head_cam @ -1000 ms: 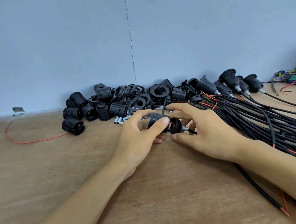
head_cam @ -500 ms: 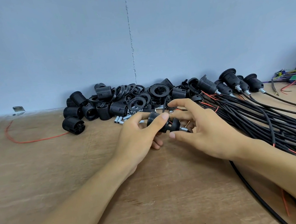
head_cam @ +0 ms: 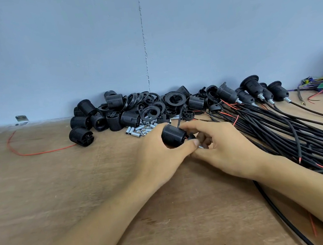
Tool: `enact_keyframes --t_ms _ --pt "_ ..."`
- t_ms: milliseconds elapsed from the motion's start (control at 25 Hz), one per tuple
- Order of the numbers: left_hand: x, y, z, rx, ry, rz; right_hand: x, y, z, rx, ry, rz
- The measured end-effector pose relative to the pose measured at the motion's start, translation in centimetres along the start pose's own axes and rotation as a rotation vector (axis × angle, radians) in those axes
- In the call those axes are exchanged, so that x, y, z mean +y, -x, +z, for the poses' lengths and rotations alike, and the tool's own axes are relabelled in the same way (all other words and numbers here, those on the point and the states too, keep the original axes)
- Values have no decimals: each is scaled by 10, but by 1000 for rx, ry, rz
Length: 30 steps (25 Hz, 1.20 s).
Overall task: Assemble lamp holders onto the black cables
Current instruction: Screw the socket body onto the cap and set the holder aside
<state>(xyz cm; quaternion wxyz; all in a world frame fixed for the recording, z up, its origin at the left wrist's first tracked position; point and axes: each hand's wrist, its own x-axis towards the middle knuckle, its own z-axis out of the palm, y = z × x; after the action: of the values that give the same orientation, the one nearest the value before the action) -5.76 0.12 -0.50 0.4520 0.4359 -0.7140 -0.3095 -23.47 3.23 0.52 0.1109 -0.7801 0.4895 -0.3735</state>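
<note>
I had the left hand wrapped round the ribbed lamp holder, over the middle of the bench, near the loose pile of holders. The right hand pinched the small black cap at its end, fingers curled. A thin black cable rose from the holder; the cable bundle lay to the right.

Holders: ribbed matt black plastic. Cables: smooth black sheath. Sleeves: shiny metal. Table: rough bare wood.
</note>
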Motion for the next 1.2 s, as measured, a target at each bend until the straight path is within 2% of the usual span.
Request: enact_keyframes --t_ms 280,640,1000,1200 --pt "2 1 5 61 -118 10 -5 1 1 -20 50 -50" --pt "-1 1 4 89 -111 29 -10 3 2 -63 -38 -28" --pt "-2 4 12 167 -114 87 -5 4 6 28 -23 -13" --pt "-3 3 14 145 -79 62 -3 2 6 34 -10 0"
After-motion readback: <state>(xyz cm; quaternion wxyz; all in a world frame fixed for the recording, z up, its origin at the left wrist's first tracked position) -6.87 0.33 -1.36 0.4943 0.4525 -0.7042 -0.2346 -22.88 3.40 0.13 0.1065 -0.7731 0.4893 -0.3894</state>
